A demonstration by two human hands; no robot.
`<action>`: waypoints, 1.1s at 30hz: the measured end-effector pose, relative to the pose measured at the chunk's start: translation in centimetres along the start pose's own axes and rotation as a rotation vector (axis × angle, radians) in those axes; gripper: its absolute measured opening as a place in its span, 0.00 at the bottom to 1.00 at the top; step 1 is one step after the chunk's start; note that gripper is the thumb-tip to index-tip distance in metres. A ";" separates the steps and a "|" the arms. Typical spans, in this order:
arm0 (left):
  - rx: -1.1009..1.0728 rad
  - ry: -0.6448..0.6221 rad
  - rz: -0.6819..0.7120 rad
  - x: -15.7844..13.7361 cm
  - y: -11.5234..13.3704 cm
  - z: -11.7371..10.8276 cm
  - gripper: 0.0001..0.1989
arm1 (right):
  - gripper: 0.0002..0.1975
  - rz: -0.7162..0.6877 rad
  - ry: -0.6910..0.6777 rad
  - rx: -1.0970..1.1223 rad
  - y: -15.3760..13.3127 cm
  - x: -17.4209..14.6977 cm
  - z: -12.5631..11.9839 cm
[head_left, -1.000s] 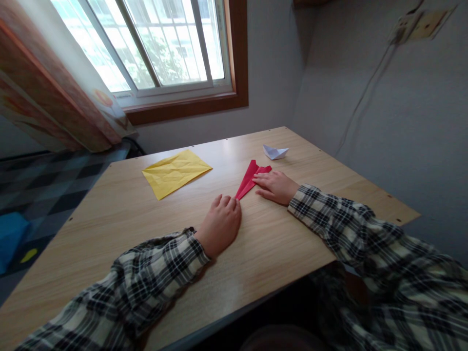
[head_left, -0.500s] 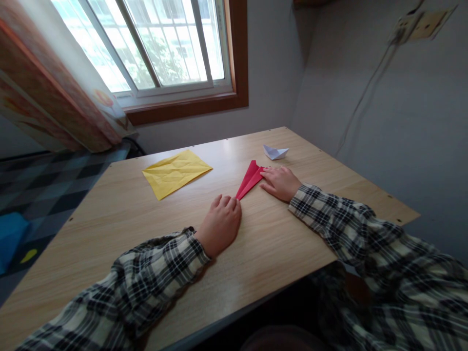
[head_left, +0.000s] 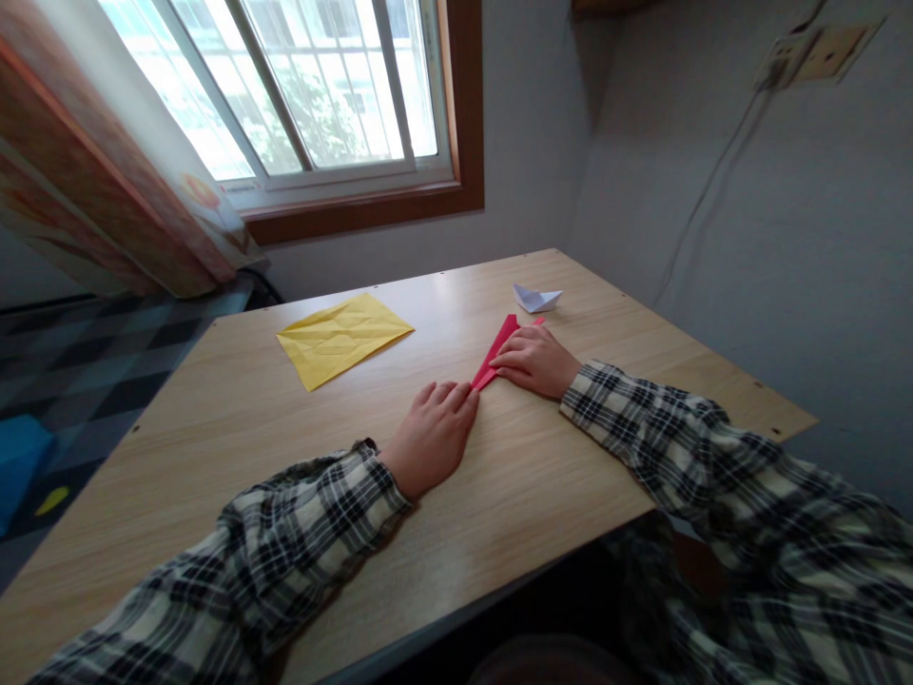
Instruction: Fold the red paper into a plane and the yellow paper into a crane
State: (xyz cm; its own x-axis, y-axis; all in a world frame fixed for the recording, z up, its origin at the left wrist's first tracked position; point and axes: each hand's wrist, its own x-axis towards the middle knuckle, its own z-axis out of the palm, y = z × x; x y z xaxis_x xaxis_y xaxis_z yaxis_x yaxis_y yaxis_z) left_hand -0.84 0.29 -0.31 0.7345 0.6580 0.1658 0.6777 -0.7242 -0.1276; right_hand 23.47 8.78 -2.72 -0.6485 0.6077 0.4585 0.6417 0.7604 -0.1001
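Observation:
A piece of red paper (head_left: pixel 497 342), folded into a long narrow wedge like a paper plane, lies on the wooden table. Its pointed end is under the fingers of my left hand (head_left: pixel 435 433), which are closed together and hold that tip. Bent fingers of my right hand (head_left: pixel 536 360) grip the near-right side of the wedge, hiding part of it; a small red corner shows beyond the knuckles. Just behind my right hand stands a small white paper boat (head_left: pixel 537 299). Farther left, a creased yellow sheet of paper (head_left: pixel 346 338) lies flat.
The wooden table (head_left: pixel 556 476) has its far corner close to the walls. A window (head_left: pixel 320 95) and a patterned curtain (head_left: pixel 135 162) are at the back left. Left of the table are a checked cloth surface (head_left: pixel 106 381) and a blue object (head_left: pixel 21 461).
My right hand's fingers have slid nearer over the red paper, covering more of it. The paper and my left hand have shifted slightly right. Boat and yellow sheet stay put.

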 end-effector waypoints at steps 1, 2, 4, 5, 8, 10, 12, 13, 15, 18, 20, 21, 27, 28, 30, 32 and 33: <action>-0.007 0.005 0.004 0.0 -0.1 0.1 0.21 | 0.14 0.007 -0.007 -0.001 0.1 0.0 0.0; -0.014 0.010 0.007 0.0 -0.1 0.1 0.21 | 0.14 0.016 -0.014 -0.004 0.1 0.0 0.0; -0.025 0.017 0.010 -0.1 -0.2 0.2 0.21 | 0.13 0.031 -0.029 -0.008 0.1 0.0 0.0; -0.030 0.019 0.010 -0.1 -0.2 0.1 0.20 | 0.13 0.038 -0.034 -0.007 0.0 0.0 0.0; -0.042 0.025 0.007 0.0 -0.2 0.1 0.20 | 0.11 0.055 -0.040 0.013 0.0 0.0 0.0; -0.046 0.029 0.003 0.0 -0.1 0.0 0.20 | 0.10 0.062 -0.045 0.031 0.0 0.0 0.0; -0.047 0.036 0.002 0.1 -0.1 0.0 0.20 | 0.08 0.061 -0.054 0.045 0.0 0.0 0.1; -0.048 0.040 0.003 0.1 -0.1 0.0 0.20 | 0.07 0.059 -0.060 0.050 0.1 0.0 0.1; -0.060 0.055 0.003 0.1 -0.1 0.0 0.19 | 0.06 0.053 -0.071 0.058 0.1 -0.1 0.2; -0.112 0.095 -0.019 0.2 -0.4 0.3 0.18 | 0.05 0.043 -0.071 0.069 0.1 -0.1 0.2; -0.155 0.124 -0.061 0.5 -0.7 0.6 0.19 | 0.05 0.039 -0.062 0.071 -0.1 -0.1 0.1; -0.178 0.143 -0.085 0.6 -0.9 0.8 0.19 | 0.05 0.036 -0.059 0.072 -0.2 0.0 0.0; -0.276 0.185 -0.186 1.3 -2.4 1.3 0.17 | 0.06 0.003 -0.058 0.074 -0.8 0.1 -0.1; -0.286 0.179 -0.187 1.4 -2.5 1.3 0.16 | 0.06 -0.001 -0.057 0.074 -1.0 0.1 -0.1; -0.307 0.173 -0.182 1.4 -2.6 1.3 0.15 | 0.06 -0.008 -0.054 0.072 -1.2 0.1 0.0; -0.334 0.179 -0.183 1.4 -2.7 1.3 0.15 | 0.06 -0.013 -0.051 0.070 -1.4 0.2 0.1; -0.347 0.184 -0.187 1.5 -2.7 1.3 0.14 | 0.06 -0.016 -0.051 0.069 -1.4 0.2 0.1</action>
State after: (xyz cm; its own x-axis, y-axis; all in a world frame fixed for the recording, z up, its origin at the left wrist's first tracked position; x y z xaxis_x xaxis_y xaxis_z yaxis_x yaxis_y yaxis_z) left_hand -1.54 3.46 -1.02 0.5600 0.7596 0.3308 0.7231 -0.6430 0.2524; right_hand 22.39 7.82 -2.64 -0.6794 0.6048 0.4154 0.6025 0.7830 -0.1546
